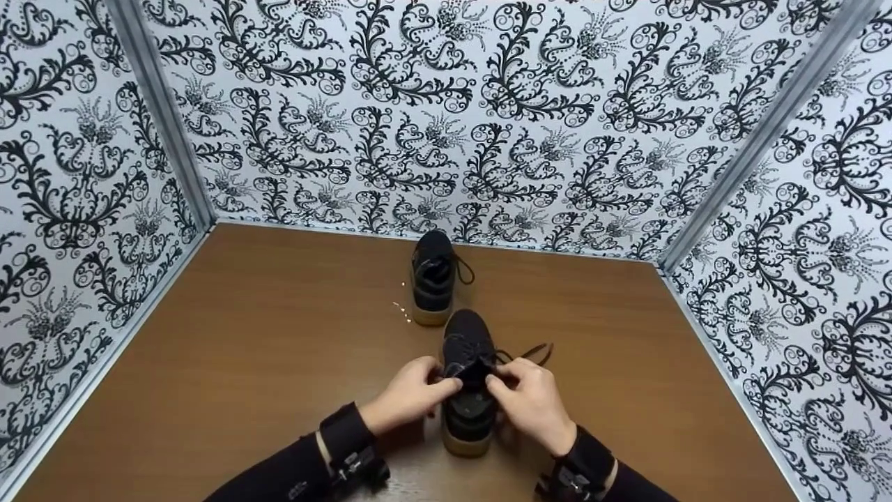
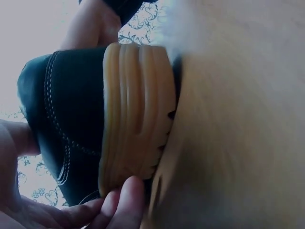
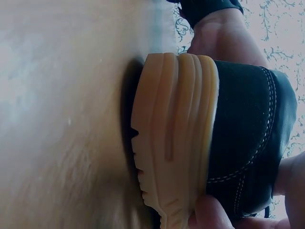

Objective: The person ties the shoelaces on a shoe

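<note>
A black shoe (image 1: 467, 328) with a tan sole stands on the brown tabletop, toe pointing away. My left hand (image 1: 411, 392) grips the left side of its opening, thumb at the upper edge. Opposite it, my right hand (image 1: 533, 401) pinches the right side near the tongue. In the left wrist view, the shoe's heel sole (image 2: 138, 109) shows with left fingertips (image 2: 131, 191) against its lower side. The right wrist view has the dark heel upper (image 3: 243, 119) with white double stitching, and right fingers beside the sole. A loose lace (image 1: 540, 353) loops out to the shoe's right.
A second black shoe (image 1: 433, 275) stands just beyond, its lace loop (image 1: 465, 272) lying to the right. Small bright specks (image 1: 403, 311) show on the tabletop (image 1: 293, 314) beside it. Walls with black-and-white scroll patterns (image 1: 418, 104) enclose the back and both sides, with grey corner posts (image 1: 164, 111).
</note>
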`<control>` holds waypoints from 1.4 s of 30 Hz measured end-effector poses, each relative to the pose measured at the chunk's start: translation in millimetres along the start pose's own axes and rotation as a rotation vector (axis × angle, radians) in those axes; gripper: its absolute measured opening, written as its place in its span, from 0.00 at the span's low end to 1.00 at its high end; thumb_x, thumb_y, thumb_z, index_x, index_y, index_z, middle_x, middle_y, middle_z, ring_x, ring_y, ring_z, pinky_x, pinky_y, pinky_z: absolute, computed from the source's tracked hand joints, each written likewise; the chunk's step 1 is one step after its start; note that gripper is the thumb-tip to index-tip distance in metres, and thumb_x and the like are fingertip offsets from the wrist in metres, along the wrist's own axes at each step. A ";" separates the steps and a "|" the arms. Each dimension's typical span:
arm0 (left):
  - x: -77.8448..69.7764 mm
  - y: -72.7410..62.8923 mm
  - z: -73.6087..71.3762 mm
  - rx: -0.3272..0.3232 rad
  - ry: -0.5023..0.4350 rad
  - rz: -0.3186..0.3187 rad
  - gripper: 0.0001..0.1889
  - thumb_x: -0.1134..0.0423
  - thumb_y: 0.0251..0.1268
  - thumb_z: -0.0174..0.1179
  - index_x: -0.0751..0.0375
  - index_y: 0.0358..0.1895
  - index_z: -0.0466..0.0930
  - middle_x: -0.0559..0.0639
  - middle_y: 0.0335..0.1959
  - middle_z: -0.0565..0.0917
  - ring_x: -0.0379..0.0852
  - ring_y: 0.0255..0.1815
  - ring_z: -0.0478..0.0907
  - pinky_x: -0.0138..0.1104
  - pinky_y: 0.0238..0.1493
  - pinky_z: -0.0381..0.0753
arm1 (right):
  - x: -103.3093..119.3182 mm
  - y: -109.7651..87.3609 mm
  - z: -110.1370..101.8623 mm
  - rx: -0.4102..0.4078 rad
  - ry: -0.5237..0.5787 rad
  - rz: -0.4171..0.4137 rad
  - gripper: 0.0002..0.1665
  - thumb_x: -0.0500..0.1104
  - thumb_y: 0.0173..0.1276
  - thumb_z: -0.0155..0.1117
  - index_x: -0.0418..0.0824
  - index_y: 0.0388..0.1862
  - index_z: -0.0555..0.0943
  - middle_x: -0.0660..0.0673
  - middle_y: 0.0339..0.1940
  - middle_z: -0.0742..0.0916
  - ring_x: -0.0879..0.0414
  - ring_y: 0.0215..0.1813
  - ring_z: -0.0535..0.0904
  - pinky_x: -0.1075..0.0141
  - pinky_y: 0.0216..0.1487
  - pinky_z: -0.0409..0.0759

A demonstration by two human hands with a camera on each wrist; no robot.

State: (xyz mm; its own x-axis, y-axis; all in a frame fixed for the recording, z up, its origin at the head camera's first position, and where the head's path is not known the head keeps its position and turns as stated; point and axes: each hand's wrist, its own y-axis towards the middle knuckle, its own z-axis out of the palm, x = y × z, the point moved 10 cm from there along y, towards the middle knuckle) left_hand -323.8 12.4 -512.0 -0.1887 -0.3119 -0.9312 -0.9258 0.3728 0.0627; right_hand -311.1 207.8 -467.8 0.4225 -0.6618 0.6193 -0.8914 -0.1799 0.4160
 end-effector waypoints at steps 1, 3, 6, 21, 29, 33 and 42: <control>-0.9 -0.5 -0.5 0.006 0.002 -0.004 0.18 0.51 0.73 0.68 0.65 0.44 0.81 0.49 0.28 0.81 0.41 0.20 0.79 0.35 0.26 0.82 | 0.6 -0.2 -0.1 0.000 0.005 -0.006 0.03 0.38 0.71 0.77 0.41 0.41 0.95 0.52 0.36 0.89 0.62 0.34 0.80 0.67 0.37 0.81; -2.0 -1.3 -1.4 0.015 0.008 -0.013 0.18 0.50 0.73 0.68 0.65 0.43 0.81 0.48 0.28 0.82 0.42 0.20 0.79 0.35 0.27 0.82 | 0.7 -0.5 0.2 0.003 0.016 -0.008 0.03 0.39 0.71 0.77 0.42 0.41 0.94 0.52 0.36 0.89 0.62 0.34 0.81 0.67 0.37 0.82; -1.9 -1.3 -1.5 0.024 0.010 -0.021 0.19 0.50 0.73 0.68 0.65 0.44 0.81 0.48 0.28 0.82 0.42 0.19 0.80 0.35 0.26 0.83 | -1.1 -0.1 0.4 0.008 0.037 0.004 0.03 0.40 0.72 0.78 0.42 0.41 0.94 0.51 0.38 0.89 0.62 0.35 0.83 0.66 0.38 0.84; 1.6 -5.5 2.9 0.048 -0.021 -0.065 0.16 0.52 0.72 0.66 0.64 0.42 0.80 0.48 0.24 0.83 0.43 0.15 0.81 0.35 0.20 0.82 | -3.3 -2.0 2.8 0.030 0.072 -0.016 0.03 0.37 0.69 0.79 0.45 0.37 0.94 0.57 0.34 0.86 0.63 0.35 0.82 0.69 0.38 0.83; -8.6 1.2 -8.2 -0.058 0.196 0.033 0.23 0.41 0.75 0.69 0.60 0.39 0.81 0.46 0.29 0.79 0.39 0.24 0.74 0.35 0.30 0.75 | -4.2 1.7 2.4 0.057 0.079 -0.005 0.05 0.46 0.73 0.81 0.46 0.39 0.93 0.56 0.36 0.87 0.61 0.38 0.84 0.67 0.41 0.84; -12.9 4.6 -15.3 -0.142 0.299 0.094 0.27 0.35 0.75 0.69 0.58 0.39 0.80 0.48 0.33 0.79 0.41 0.29 0.72 0.37 0.32 0.72 | -5.5 4.4 0.7 0.050 0.112 -0.009 0.08 0.48 0.73 0.82 0.46 0.41 0.95 0.57 0.36 0.88 0.60 0.38 0.87 0.67 0.41 0.87; -18.1 9.2 -24.0 -0.220 0.147 0.352 0.20 0.45 0.82 0.68 0.61 0.51 0.83 0.51 0.42 0.81 0.46 0.40 0.79 0.40 0.42 0.82 | -21.4 9.4 0.9 0.087 0.310 0.111 0.05 0.47 0.73 0.82 0.47 0.42 0.95 0.50 0.37 0.91 0.51 0.29 0.87 0.69 0.36 0.84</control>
State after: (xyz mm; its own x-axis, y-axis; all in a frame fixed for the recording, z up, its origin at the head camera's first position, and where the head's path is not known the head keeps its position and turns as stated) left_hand -336.8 0.5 -486.0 -0.5347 -0.3261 -0.7796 -0.8416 0.2884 0.4566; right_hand -328.7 219.6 -477.8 0.3402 -0.4300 0.8363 -0.9397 -0.1895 0.2848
